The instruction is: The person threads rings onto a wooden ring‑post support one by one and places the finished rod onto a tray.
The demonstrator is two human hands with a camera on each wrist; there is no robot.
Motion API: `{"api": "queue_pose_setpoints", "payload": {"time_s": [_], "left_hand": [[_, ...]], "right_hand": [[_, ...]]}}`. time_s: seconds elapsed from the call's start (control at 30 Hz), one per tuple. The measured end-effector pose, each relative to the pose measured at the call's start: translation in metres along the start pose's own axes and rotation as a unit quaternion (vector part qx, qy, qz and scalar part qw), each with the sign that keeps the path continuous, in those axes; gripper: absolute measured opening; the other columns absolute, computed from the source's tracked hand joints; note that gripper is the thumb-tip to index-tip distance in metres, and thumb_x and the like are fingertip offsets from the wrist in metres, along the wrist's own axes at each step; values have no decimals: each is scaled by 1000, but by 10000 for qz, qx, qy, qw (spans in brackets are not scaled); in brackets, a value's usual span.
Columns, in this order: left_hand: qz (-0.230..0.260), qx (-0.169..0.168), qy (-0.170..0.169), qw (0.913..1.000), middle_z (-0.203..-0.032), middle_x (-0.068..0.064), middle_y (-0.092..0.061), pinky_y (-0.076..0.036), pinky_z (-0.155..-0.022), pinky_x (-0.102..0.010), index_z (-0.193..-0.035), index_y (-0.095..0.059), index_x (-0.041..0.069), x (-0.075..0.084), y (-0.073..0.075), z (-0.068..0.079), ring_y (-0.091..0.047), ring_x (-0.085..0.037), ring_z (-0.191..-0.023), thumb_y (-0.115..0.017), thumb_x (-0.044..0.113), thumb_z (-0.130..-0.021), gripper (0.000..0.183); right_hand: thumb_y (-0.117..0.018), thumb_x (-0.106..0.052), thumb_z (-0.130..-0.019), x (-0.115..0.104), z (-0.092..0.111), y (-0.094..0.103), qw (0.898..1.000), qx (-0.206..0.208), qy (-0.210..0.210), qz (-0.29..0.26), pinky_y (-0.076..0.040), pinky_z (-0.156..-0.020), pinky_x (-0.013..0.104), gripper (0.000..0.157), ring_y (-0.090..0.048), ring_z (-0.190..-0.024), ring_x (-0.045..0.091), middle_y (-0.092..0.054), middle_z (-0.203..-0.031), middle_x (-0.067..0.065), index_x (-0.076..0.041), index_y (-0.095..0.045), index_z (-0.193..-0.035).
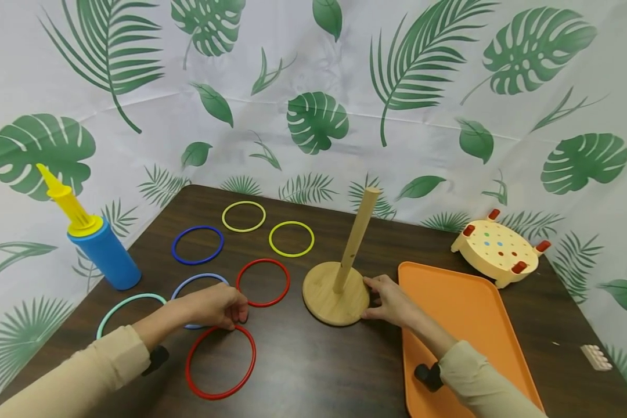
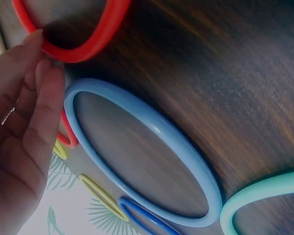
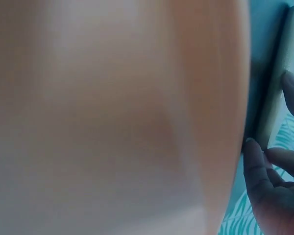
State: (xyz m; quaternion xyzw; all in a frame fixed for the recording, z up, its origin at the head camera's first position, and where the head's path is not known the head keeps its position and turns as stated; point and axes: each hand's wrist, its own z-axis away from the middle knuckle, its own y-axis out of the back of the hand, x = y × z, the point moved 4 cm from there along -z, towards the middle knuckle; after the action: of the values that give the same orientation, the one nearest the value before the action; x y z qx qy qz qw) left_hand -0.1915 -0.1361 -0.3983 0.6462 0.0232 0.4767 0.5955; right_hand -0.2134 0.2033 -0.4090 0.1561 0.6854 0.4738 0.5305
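Note:
My left hand [image 1: 222,306] pinches the upper edge of the nearest red ring [image 1: 189,367], thumb and fingertips at its rim. In the left wrist view, that red ring [image 2: 95,46] meets the thumb tip, and a light blue ring [image 2: 152,122] lies close below the fingers. My right hand [image 1: 389,303] holds the right rim of a round wooden base [image 1: 321,284], thumb and fingers spread along its edge. From this base rises an upright wooden post [image 1: 359,226] with no ring around it. The right wrist view has the fingers [image 3: 257,171] at the base's edge [image 3: 279,88].
Another red ring [image 1: 288,284], two yellow rings [image 1: 313,239], a dark blue ring [image 1: 173,247] and a mint ring [image 1: 104,319] lie on the dark table. An orange tray [image 1: 449,302] is at right, beyond it a pegged toy stool [image 1: 480,255]. A blue-yellow hand pump [image 1: 104,249] stands left.

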Motion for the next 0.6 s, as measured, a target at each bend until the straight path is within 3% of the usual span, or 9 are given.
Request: {"api": "queue_pose_setpoints", "payload": {"time_s": [0.6], "left_hand": [[160, 157, 139, 9997, -64, 9, -60, -44, -52, -16, -74, -64, 12, -4, -2, 0, -50, 2, -58, -74, 1, -74, 15]], "right_hand": [[-80, -10, -73, -1, -1, 0, 10000, -28, -80, -36, -55, -78, 35, 75, -53, -99, 36, -46, -111, 28, 18, -42, -130]]}}
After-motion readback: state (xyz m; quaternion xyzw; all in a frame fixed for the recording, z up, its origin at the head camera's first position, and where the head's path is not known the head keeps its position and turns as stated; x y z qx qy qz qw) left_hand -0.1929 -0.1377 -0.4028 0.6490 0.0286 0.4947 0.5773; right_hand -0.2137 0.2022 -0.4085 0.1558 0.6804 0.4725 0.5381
